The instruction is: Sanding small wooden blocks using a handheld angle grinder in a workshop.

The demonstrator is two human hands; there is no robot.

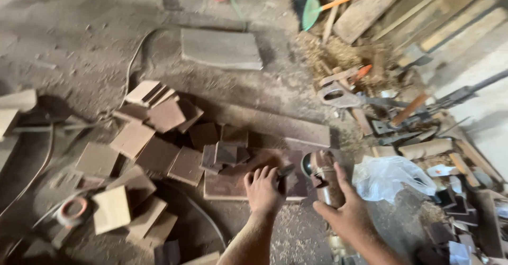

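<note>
Hands [263, 190] on flat wood board [233, 183], dusty square blocks [159, 133]

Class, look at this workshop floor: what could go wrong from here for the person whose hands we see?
1. The left hand presses on a wooden board right beside the power tool gripped by the right hand; fingers could be caught.
2. Loose wood blocks and a cable could cause tripping.
</note>
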